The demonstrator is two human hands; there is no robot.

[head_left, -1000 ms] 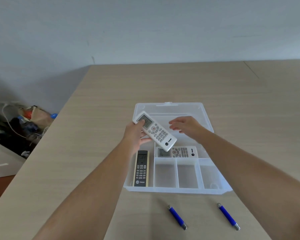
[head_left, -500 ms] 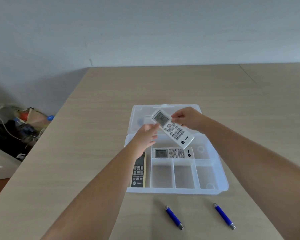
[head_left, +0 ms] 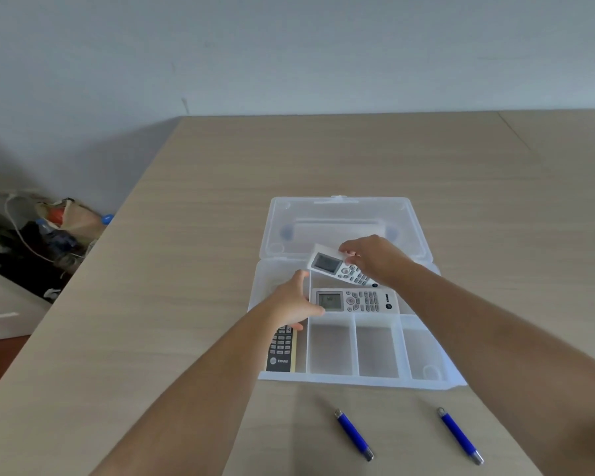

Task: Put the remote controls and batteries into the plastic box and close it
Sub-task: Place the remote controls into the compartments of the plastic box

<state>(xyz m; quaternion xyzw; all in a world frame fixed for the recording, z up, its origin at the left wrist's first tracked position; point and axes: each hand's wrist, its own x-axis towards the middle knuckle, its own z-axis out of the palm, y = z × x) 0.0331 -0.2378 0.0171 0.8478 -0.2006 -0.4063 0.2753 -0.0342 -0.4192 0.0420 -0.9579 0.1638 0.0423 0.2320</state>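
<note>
Head view. A clear plastic box (head_left: 426, 381) lies open on a light wood table (head_left: 193, 255), its lid (head_left: 344, 214) folded flat on the far side. The right hand (head_left: 375, 257) pinches the far end of a white remote control (head_left: 337, 267), held tilted above the far compartment of the box. A second white remote control (head_left: 356, 300) lies flat in the compartment just nearer. The left hand (head_left: 289, 302), fingers loosely spread and gripping nothing, hovers over the left compartment, partly covering a black remote control (head_left: 282, 350) that lies lengthwise there. The three small near compartments hold nothing. Two blue batteries (head_left: 353, 434) (head_left: 460, 435) rest on the table near the box's front edge, well apart from each other.
</note>
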